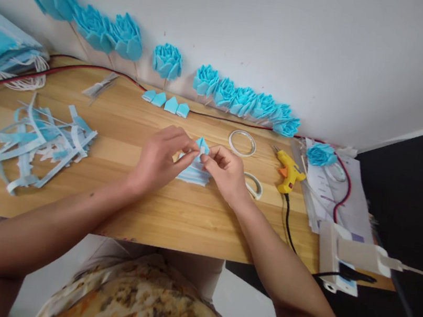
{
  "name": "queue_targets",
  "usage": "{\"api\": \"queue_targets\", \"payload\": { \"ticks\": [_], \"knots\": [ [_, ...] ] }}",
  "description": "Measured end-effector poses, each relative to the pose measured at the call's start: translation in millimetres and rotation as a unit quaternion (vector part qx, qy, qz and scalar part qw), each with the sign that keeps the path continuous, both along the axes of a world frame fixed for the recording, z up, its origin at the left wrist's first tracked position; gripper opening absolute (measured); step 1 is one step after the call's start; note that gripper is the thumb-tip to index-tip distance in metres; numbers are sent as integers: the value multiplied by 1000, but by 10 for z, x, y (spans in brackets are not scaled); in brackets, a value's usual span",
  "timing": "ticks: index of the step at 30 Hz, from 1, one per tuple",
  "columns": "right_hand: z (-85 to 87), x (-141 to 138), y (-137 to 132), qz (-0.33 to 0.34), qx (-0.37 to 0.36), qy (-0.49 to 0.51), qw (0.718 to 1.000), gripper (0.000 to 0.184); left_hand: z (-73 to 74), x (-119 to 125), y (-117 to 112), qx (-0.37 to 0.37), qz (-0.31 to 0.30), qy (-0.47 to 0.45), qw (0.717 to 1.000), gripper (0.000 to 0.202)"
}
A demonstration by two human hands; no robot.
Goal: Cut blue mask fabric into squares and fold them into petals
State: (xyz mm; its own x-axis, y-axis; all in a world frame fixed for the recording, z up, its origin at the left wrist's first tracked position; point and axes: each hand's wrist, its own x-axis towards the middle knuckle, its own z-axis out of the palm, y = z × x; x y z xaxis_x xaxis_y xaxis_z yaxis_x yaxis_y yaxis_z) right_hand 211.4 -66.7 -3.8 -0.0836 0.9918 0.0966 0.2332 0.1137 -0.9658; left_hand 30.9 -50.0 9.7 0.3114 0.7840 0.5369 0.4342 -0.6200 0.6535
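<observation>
Between my two hands is a small blue folded piece (202,144) with a pointed top and a white strip on its front. My left hand (166,154) pinches its left side, thumb and forefinger together. On the other side, the thumb and fingers of my right hand (225,167) close on it. Beneath my fingers lie light blue flat strips (194,173) on the wooden table. Several similar folded blue pieces (165,102) stand in a row farther back. Two tape rolls, one whitish (242,143) and one partly behind my right hand (254,186), lie to the right.
Blue flowers on sticks (167,61) lean along the wall. Cut blue and white scraps (41,141) are heaped at left, near a stack of face masks (1,45). A yellow glue gun (289,173), papers (342,199) and a power strip (330,253) occupy the right side.
</observation>
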Motion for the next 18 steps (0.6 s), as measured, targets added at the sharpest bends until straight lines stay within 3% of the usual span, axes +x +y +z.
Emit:
{"api": "queue_targets", "payload": {
  "ticks": [8,18],
  "knots": [
    [14,-45,-29,-13,67,-55,996,19,-90,-9,42,71,-4,66,995,18],
    [-1,-64,-51,-24,125,-123,984,11,-74,-12,31,143,-1,121,982,24]
  ]
}}
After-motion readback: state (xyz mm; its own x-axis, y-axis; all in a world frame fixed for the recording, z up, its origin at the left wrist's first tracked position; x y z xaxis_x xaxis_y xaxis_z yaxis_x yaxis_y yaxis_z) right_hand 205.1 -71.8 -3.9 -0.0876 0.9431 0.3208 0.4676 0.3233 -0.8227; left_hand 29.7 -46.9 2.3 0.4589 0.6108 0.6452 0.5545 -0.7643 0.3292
